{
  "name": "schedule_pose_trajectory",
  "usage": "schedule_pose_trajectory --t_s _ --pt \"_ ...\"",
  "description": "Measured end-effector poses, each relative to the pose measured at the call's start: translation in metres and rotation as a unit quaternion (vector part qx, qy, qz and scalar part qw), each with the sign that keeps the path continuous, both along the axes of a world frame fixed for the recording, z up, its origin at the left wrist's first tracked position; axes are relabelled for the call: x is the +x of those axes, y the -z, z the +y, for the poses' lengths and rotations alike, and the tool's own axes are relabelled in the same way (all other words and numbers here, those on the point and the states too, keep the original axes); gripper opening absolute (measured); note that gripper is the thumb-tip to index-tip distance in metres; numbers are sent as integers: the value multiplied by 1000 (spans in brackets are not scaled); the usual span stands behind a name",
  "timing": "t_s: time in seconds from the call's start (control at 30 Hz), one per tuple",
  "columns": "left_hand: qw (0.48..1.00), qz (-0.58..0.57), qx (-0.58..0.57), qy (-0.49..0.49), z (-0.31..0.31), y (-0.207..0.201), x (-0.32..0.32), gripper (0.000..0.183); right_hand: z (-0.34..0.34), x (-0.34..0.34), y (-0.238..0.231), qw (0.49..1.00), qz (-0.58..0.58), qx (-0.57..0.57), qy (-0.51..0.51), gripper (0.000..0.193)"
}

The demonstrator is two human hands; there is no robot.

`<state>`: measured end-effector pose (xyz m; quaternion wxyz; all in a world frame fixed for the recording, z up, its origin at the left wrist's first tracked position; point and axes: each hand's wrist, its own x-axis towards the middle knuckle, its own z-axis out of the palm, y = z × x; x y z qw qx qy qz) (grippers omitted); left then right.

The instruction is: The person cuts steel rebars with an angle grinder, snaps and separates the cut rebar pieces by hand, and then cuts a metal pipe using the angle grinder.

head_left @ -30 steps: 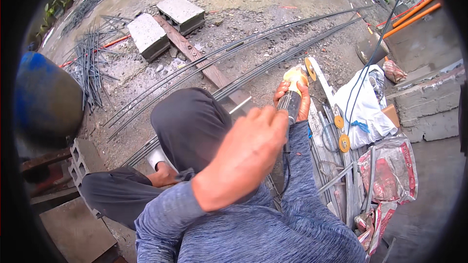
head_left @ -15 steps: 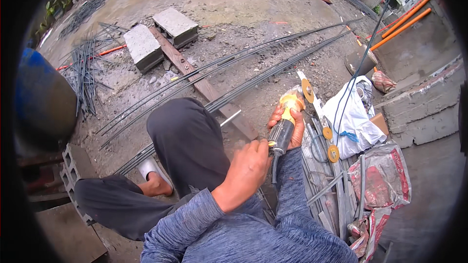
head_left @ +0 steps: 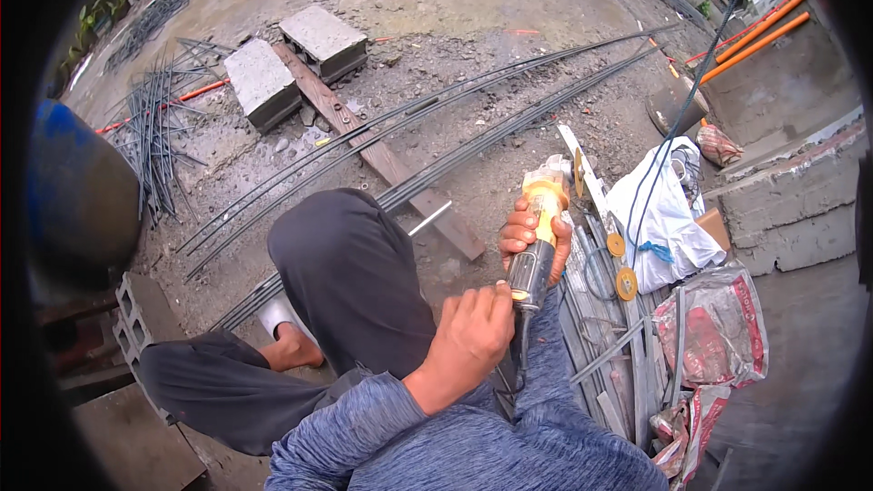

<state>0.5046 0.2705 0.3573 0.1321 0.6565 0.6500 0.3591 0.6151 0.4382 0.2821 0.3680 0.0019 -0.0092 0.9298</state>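
A yellow and black angle grinder (head_left: 544, 200) points away from me, its metal head at the far end. My right hand (head_left: 535, 235) wraps round its yellow body from below, thumb on the right side. My left hand (head_left: 470, 329) is closed, with its fingertips against the black rear end; their undersides are hidden. A dark cord hangs from that end between my forearms. Right beside the head shows a narrow yellow disc (head_left: 578, 173); whether it is mounted there I cannot tell. Two more yellow discs, one (head_left: 616, 245) above another (head_left: 626, 284), lie on a metal strip.
Long thin metal bars (head_left: 509, 123) cross a wooden plank (head_left: 391, 156) ahead of my knee. Two concrete blocks (head_left: 264, 82) stand beyond. Metal strips (head_left: 605, 355), a white sack (head_left: 646, 209) and a torn bag (head_left: 718, 327) lie to my right. A barrel (head_left: 86, 191) stands left.
The grinder has swung slightly to point more straight ahead. My left hand has shifted a little right and down with its rear end. The disc beside the head now looks narrower.
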Motion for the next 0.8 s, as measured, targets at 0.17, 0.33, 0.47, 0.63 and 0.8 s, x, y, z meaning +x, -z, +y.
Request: schedule_pose_trajectory --t_s 0.17,0.33,0.47,0.63,0.8 --pt "983 159 92 29 -7 4 3 40 -1 -10 5 982 173 12 -69 57" --pt "959 255 107 53 -3 -8 7 34 -1 -7 11 976 203 15 -76 54" --pt "933 323 149 56 2 -7 4 26 -1 -15 30 951 296 -14 -89 56" --pt "931 345 75 92 5 -9 0 23 2 2 32 987 148 8 -66 56" --pt "969 183 70 147 17 -46 -59 28 10 11 55 998 27 -12 -52 54"
